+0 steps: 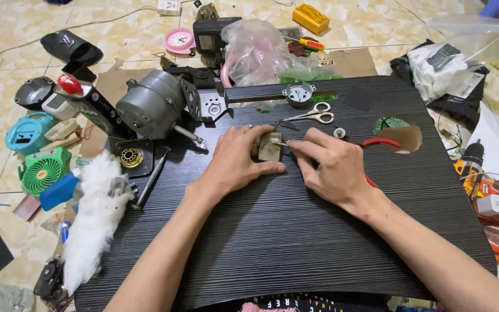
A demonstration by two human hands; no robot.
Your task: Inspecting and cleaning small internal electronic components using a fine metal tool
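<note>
Near the middle of the black desk [295,231], a small tan block [270,147] sits gripped by the left hand [235,162] while the right hand [333,167] pinches a thin tool at its top edge, work seemingly midway, scissors [313,114] beyond.

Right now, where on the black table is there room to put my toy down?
The near half of the black table is bare, between the forearms and front edge. The right side below the hole is free too. It's crowded at the back, around the grey motor and scissors.
</note>
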